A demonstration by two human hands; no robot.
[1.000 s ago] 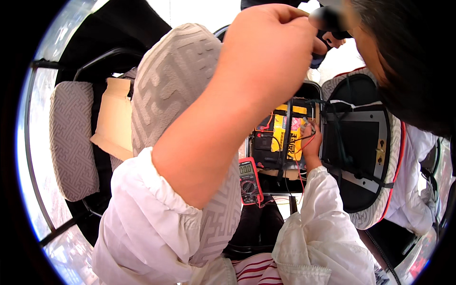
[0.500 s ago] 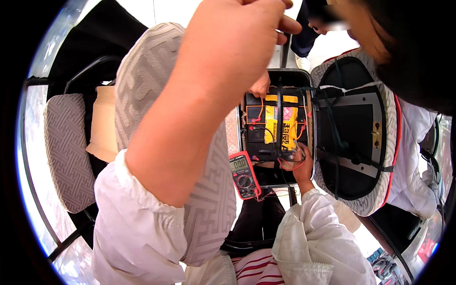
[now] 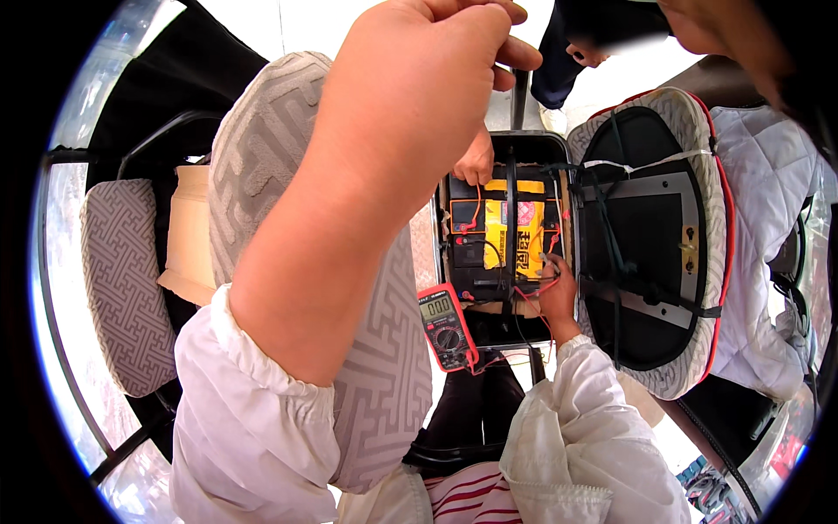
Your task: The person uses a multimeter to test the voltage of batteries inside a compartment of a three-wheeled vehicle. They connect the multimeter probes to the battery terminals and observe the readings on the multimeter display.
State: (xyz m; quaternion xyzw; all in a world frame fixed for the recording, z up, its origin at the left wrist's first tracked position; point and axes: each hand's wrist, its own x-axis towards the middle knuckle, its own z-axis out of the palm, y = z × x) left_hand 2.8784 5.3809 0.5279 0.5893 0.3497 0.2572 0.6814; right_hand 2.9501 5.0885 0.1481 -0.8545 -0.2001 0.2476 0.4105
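My left hand is raised high and close to me, its loosely bent fingers apart; the top edge cuts it off. My right hand is closed on a multimeter probe at the lower right of a battery compartment. A red lead loops beside that hand. Black batteries with a yellow label and red and black wires sit inside. The red-rimmed multimeter leans at the compartment's lower left, its display lit. Another person's hand touches the wiring at the far left of the batteries.
The compartment's lid-like seat lies folded open on the right, straps across its black underside. A patterned grey cushion stands behind my left arm. Cardboard and a smaller cushion are farther left. Another person stands at the far side.
My right hand has shifted slightly, still beside the batteries. My left hand has moved a little left. The multimeter display looks the same.
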